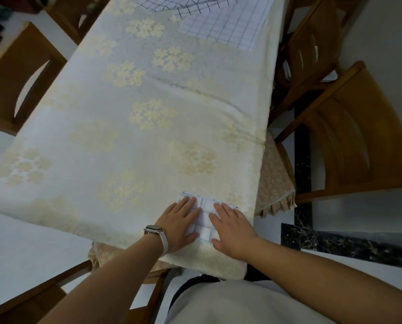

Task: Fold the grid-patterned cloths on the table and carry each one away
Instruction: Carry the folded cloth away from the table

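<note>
A small folded white cloth with a thin grid pattern (204,218) lies near the table's front right corner. My left hand (179,224), with a watch on its wrist, presses flat on the cloth's left side. On its right side my right hand (232,232) lies flat with fingers straight. Much of the folded cloth is hidden under both palms. Far up the table lie more grid cloths: a flat one with fine lines (223,26) and a rumpled one with darker lines (183,3) partly over it.
The table carries a cream cover with pale flower clusters (125,127). Wooden chairs stand to the left (20,76), at the right (349,136) and at the back right (307,47). A patterned chair cushion (275,181) shows at the right edge. The floor is white tile.
</note>
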Tool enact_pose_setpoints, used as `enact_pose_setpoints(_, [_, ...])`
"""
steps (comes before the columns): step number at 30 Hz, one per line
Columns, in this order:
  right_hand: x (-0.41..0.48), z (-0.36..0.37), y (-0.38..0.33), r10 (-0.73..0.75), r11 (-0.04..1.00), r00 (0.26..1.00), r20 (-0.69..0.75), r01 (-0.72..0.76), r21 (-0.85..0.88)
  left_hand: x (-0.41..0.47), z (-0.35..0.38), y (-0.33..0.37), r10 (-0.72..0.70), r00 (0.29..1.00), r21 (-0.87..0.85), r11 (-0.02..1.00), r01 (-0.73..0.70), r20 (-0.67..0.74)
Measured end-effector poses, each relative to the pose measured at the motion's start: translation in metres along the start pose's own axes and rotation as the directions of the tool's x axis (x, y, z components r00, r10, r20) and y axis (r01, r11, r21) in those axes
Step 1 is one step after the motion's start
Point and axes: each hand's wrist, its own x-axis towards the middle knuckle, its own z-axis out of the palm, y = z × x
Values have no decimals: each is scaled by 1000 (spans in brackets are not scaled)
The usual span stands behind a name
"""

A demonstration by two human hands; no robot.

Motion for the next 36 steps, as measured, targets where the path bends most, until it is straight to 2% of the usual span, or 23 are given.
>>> enact_pose_setpoints(8, [-10, -18, -9, -42, 997, 993, -110, 49, 55, -33, -23, 18, -174, 981, -131, 978, 162, -90])
enact_pose_setpoints(15, [-13, -34, -22, -200, 979, 969, -145, 204, 15, -85, -29, 45, -395, 914, -175, 911, 375, -96])
enact_pose_setpoints(18, [-16, -40, -37, -286, 955, 950, -129, 293, 40, -113, -29, 57, -516, 845, -223, 848, 481, -138])
enact_pose_setpoints(22, [-20, -43, -65, -413, 910, 900, -138, 414, -25, -158, -30, 82, -656, 692, -321, 753, 574, -302])
enact_pose_setpoints(25, [-28, -41, -100, -475, 880, 869, -138, 473, -54, -200, -27, 94, -746, 610, -365, 664, 653, -266])
enact_pose_setpoints(31, [-59, -44, -192, -599, 801, 789, -135, 589, -108, -284, -8, 95, -856, 423, -394, 513, 762, -296])
enact_pose_setpoints(36, [-90, -30, -288, -679, 734, 715, -164, 665, -139, -374, 11, 86, -876, 313, -461, 463, 757, -367])
